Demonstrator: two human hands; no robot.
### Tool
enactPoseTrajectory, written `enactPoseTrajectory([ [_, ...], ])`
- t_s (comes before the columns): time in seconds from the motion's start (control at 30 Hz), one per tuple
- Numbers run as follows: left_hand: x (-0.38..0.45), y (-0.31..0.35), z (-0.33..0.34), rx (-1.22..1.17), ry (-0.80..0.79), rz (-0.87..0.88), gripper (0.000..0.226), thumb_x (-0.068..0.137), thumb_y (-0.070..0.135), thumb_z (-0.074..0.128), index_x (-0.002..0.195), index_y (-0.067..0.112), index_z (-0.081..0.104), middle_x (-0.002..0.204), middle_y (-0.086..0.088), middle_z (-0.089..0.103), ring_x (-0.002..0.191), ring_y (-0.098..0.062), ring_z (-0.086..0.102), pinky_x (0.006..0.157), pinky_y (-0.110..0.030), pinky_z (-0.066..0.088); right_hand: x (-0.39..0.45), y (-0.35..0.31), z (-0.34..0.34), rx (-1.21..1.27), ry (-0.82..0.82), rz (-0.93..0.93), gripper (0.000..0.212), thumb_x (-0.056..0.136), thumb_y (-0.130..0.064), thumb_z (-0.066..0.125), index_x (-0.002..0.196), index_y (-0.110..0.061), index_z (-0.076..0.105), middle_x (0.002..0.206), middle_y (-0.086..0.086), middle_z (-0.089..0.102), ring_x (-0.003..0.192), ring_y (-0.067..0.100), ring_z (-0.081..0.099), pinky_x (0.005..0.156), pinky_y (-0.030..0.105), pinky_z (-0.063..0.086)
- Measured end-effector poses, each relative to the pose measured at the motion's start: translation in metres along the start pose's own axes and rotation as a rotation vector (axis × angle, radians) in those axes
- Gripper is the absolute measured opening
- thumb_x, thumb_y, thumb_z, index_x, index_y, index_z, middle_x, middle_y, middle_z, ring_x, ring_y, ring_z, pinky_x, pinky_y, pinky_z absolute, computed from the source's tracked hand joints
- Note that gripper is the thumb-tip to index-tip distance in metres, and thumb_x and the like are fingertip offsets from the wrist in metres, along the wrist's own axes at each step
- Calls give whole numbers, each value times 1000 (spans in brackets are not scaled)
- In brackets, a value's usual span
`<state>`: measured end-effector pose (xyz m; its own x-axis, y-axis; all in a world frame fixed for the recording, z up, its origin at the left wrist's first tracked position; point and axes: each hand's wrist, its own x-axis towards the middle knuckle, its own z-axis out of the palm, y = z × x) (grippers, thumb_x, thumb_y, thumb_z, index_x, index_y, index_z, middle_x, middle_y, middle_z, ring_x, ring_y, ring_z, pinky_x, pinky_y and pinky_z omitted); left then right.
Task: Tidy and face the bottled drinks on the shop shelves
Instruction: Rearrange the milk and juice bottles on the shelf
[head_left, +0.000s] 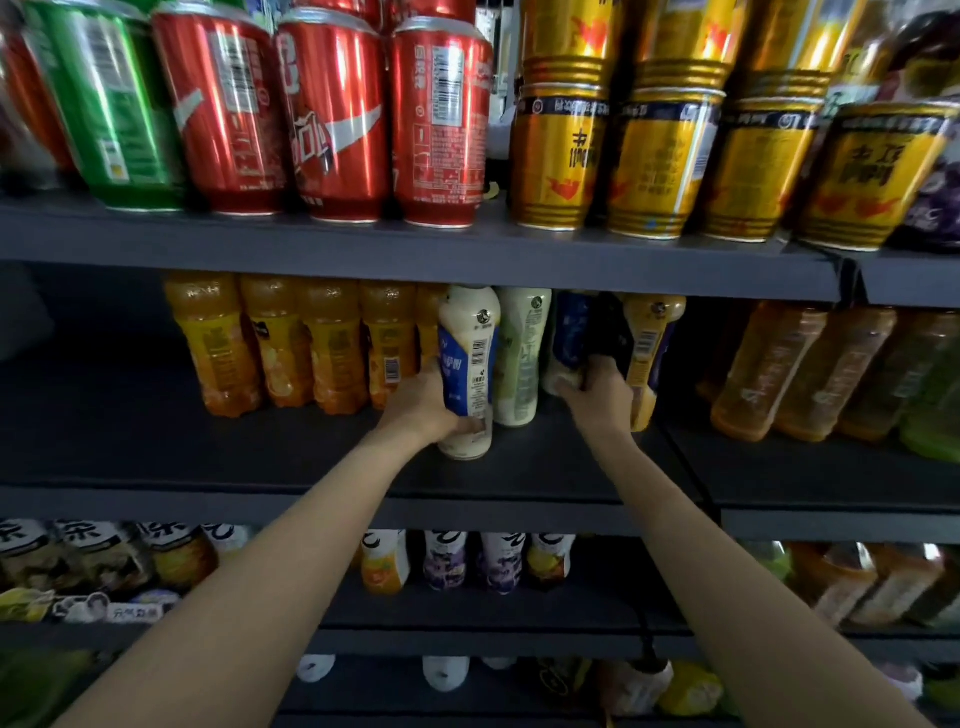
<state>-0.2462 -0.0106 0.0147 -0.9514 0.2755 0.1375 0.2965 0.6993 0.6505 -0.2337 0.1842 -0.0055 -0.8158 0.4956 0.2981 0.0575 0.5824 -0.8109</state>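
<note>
On the middle shelf my left hand grips a white milky-drink bottle with a blue label, standing near the shelf's front with its barcode facing me. Just behind it to the right stands a white bottle with a pale green label. My right hand grips the lower part of a dark blue-labelled bottle, tilted, deeper in the shelf. A yellow-labelled bottle of the same kind stands against my right hand's far side.
Orange juice bottles line the middle shelf to the left, amber tea bottles to the right. Red cans and gold cans fill the shelf above. Small bottles stand on the shelf below.
</note>
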Motion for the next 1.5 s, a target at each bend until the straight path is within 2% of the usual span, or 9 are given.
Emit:
enactPoseTrajectory([
  [0.1, 4, -2, -1, -5, -4, -14, 83, 69, 29, 81, 138, 18, 34, 139, -4, 48, 128, -21, 45, 99, -31, 37, 17, -6, 21, 11, 21, 79, 57, 91, -16, 61, 136, 6, 34, 133, 23, 48, 123, 35, 46, 97, 37, 41],
  [0.23, 4, 0, 2, 1, 0, 9, 75, 74, 27, 77, 136, 19, 35, 137, -4, 50, 125, -21, 46, 93, -26, 36, 34, -8, 42, -56, 37, 184, 44, 92, -1, 50, 132, 10, 33, 128, 27, 48, 118, 40, 47, 91, 41, 43],
  [0.33, 1, -3, 5, -42, 32, 0, 83, 75, 28, 77, 140, 18, 27, 139, -3, 48, 126, -20, 46, 92, -24, 35, 44, -9, 54, -79, 90, 226, 58, 90, 5, 47, 143, 5, 22, 140, 26, 39, 126, 39, 42, 99, 42, 39],
  [0.6, 3, -5, 8, -33, 42, -3, 80, 74, 30, 78, 137, 17, 30, 136, -3, 50, 124, -21, 48, 93, -28, 38, 46, -4, 55, -116, 119, 242, 46, 83, 4, 52, 129, 6, 44, 131, 26, 46, 119, 40, 46, 98, 47, 44],
  [0.9, 2, -2, 5, -47, -6, 1, 79, 75, 27, 76, 138, 17, 29, 139, -3, 46, 127, -21, 45, 99, -31, 37, 3, -18, 34, -278, 90, 159, 46, 92, -23, 59, 125, 3, 41, 131, 22, 39, 119, 38, 43, 93, 44, 42],
  [1.07, 3, -5, 8, -83, -1, 2, 80, 75, 24, 77, 139, 17, 29, 140, -4, 45, 128, -22, 44, 102, -33, 36, -37, -11, 4, -247, 84, 115, 51, 88, -23, 65, 124, 3, 40, 131, 23, 35, 122, 41, 37, 96, 43, 37],
  [1.33, -16, -11, 23, -160, 162, -15, 59, 85, 20, 67, 134, 12, 34, 135, -9, 47, 122, -25, 48, 96, -31, 38, -74, -10, -15, -41, 161, 38, 77, 84, -20, 70, 142, 0, 24, 139, 22, 34, 127, 38, 35, 101, 42, 34],
  [1.43, -38, -12, 21, -121, 421, 119, 49, 88, 17, 62, 130, 9, 39, 130, -9, 46, 120, -23, 45, 96, -29, 39, -62, -21, -25, 36, 160, -15, 59, 80, -16, 75, 126, 0, 41, 124, 17, 52, 116, 32, 51, 83, 30, 41],
  [1.5, -55, -11, 19, -148, 441, 221, 40, 90, 17, 57, 127, 10, 42, 125, -5, 49, 116, -18, 46, 89, -20, 36, -63, -22, -28, -6, 148, -25, 53, 80, -18, 74, 120, 0, 44, 119, 16, 55, 111, 32, 54, 77, 29, 41],
])
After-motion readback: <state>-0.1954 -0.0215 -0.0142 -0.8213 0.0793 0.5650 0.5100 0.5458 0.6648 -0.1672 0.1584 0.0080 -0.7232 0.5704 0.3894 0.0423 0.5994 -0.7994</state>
